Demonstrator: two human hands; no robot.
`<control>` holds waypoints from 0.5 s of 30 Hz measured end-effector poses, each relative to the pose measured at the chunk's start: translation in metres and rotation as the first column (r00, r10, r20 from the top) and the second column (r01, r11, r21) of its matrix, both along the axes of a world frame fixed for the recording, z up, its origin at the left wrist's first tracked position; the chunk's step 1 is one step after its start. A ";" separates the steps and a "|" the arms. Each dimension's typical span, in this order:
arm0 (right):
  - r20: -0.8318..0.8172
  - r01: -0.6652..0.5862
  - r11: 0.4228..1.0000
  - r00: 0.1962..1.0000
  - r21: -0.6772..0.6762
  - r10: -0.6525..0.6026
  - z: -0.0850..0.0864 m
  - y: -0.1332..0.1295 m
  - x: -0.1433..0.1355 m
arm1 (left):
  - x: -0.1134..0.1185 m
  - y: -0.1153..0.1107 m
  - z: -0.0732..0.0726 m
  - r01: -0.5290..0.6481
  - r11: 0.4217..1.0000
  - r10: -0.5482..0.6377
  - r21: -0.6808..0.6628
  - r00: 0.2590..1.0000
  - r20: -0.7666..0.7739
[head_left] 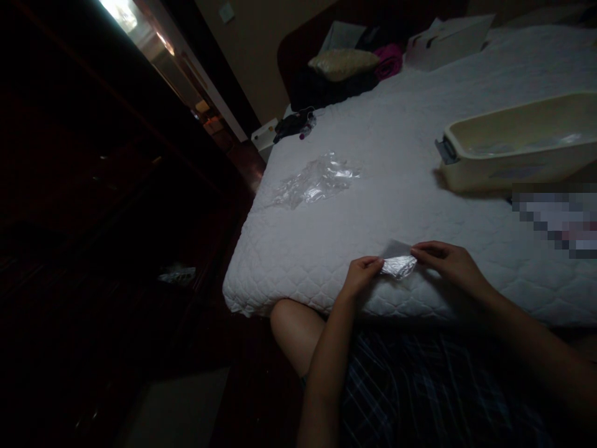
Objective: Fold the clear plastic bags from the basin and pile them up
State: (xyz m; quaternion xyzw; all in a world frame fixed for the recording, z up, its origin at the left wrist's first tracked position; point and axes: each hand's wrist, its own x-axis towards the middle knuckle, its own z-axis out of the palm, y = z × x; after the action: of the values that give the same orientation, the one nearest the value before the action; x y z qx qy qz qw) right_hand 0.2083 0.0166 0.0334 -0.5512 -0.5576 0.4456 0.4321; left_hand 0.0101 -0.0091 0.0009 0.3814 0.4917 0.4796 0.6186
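Observation:
Between my two hands, just above the near edge of the white quilted bed [298, 255], is a small shiny clear plastic bag [399, 266]. Its upper part looks flat and greyish, its lower part crinkled and bright. My left hand [362, 274] pinches the bag's left edge between thumb and fingers. On the other side, my right hand [441, 256] pinches the right edge the same way. Whether anything lies inside the bag is too dim to tell. Further up the bed lies a loose heap of crumpled clear plastic [319, 180].
A cream plastic bin [513, 168] with a grey latch stands on the bed at right, beside a blurred-out patch. Toward the headboard are a white box [448, 43], a beige bundle [345, 64] and a magenta roll [388, 61]. Dark wooden furniture [93, 186] fills the left.

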 end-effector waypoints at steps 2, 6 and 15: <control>0.025 0.004 1.000 1.000 -0.001 -0.004 -0.003 0.002 0.001 | 0.001 0.000 -0.001 0.005 1.000 -0.004 -0.012 1.000 0.014; 0.062 -0.006 0.999 0.998 0.049 0.003 -0.004 0.005 0.003 | 0.003 -0.003 0.002 -0.002 1.000 0.002 -0.028 1.000 -0.025; 0.048 0.080 0.994 0.995 0.070 -0.084 -0.003 0.015 0.036 | 0.017 -0.012 0.008 -0.029 0.998 0.036 0.047 0.988 -0.147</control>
State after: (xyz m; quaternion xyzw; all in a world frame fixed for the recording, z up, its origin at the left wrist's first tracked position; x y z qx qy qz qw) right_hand 0.2438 0.0317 0.0308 -0.5699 -0.5600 0.3942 0.4541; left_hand 0.0274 -0.0213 0.0087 0.4217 0.5314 0.4711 0.5638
